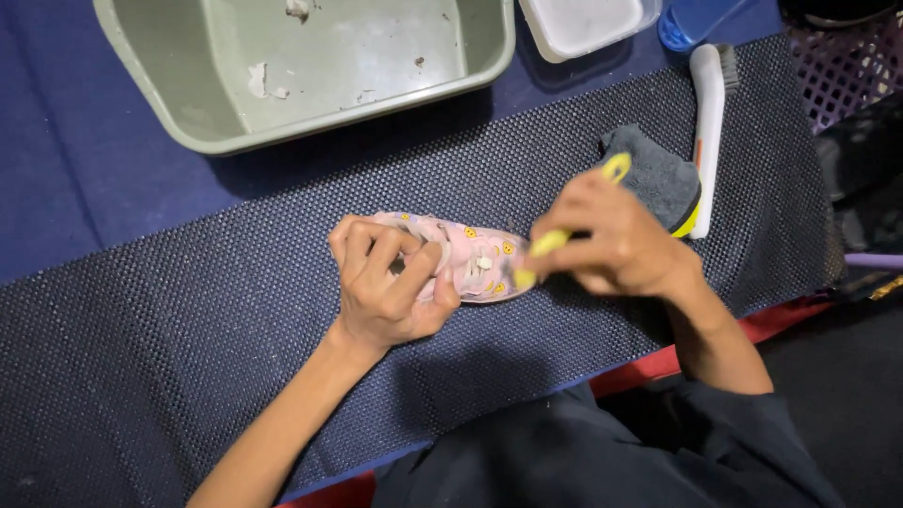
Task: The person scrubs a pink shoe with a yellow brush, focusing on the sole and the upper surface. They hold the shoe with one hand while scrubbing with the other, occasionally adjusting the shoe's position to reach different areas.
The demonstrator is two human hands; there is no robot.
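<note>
Head view: a small pink shoe [470, 259] lies on the dark mat [188, 357], below the green basin [310, 66]. The left hand [386, 282] is clamped around the shoe's heel end, pinning it down. The right hand [616, 240] is closed on a yellow brush [550, 243], its head touching the shoe's toe end — this looks like scrubbing in progress. A grey sponge [658, 174] and a white brush [707, 113] lie right of the shoe. Further strokes would call for a steady hold and short, light passes.
</note>
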